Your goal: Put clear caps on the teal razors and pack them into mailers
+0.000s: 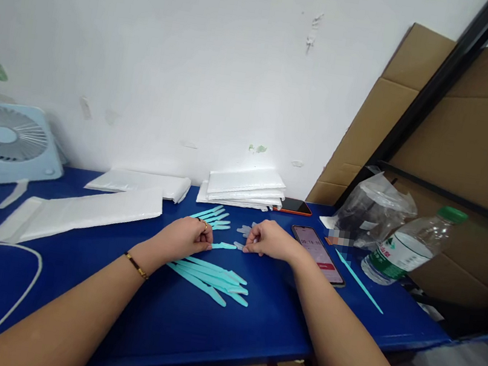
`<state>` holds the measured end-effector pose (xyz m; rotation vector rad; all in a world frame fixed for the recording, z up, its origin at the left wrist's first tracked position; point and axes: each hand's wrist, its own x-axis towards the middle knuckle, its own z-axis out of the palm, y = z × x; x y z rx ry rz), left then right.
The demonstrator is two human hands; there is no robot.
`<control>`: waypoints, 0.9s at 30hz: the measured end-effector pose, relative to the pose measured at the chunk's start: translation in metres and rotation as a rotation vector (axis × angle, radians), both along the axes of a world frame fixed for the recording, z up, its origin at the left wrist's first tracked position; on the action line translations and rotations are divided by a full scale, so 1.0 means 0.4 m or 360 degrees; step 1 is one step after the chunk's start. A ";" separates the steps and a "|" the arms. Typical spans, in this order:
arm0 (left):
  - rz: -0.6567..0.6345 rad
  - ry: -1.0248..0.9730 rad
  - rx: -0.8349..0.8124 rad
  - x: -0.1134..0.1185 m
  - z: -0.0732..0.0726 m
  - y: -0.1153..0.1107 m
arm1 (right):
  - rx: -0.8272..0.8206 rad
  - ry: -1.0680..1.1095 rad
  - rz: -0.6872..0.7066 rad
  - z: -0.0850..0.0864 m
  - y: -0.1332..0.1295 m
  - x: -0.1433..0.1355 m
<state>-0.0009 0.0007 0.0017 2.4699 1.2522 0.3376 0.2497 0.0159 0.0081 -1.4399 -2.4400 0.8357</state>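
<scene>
My left hand (190, 237) pinches a turquoise eyebrow razor (226, 246), whose blade end points right. Facing it, my right hand (265, 239) is closed on a small translucent blade cap (239, 246), held a little apart from the razor's tip. More translucent caps (243, 230) lie beside my right fingers, partly hidden by them. Nearer to me is a fanned pile of turquoise razors (216, 278). Behind my left hand lies another group of razors (217, 216), partly covered by the hand.
White padded envelopes (246, 186) are stacked by the wall, with others (83, 214) at left. A phone showing a timer (317, 252), a water bottle (408, 250), a plastic bag (371, 208) and a lone turquoise stick (360, 282) are at right. A fan (5, 138) stands far left.
</scene>
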 end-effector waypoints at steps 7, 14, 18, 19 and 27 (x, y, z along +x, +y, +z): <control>-0.0004 0.0001 0.0013 0.001 0.001 -0.003 | -0.0112 0.0061 -0.0006 -0.005 0.007 -0.004; -0.0030 0.0021 0.0041 0.003 0.005 -0.002 | -0.0270 0.0125 0.0012 -0.015 0.016 0.005; -0.0043 0.0025 0.0059 0.004 0.005 -0.002 | -0.0243 0.0141 0.0001 -0.016 0.016 0.003; -0.0045 0.0024 0.0057 0.003 0.005 -0.002 | -0.0243 0.0140 0.0012 -0.016 0.016 0.005; -0.0063 0.0027 0.0067 0.000 0.001 0.000 | -0.0402 0.0147 0.0034 -0.010 0.014 0.016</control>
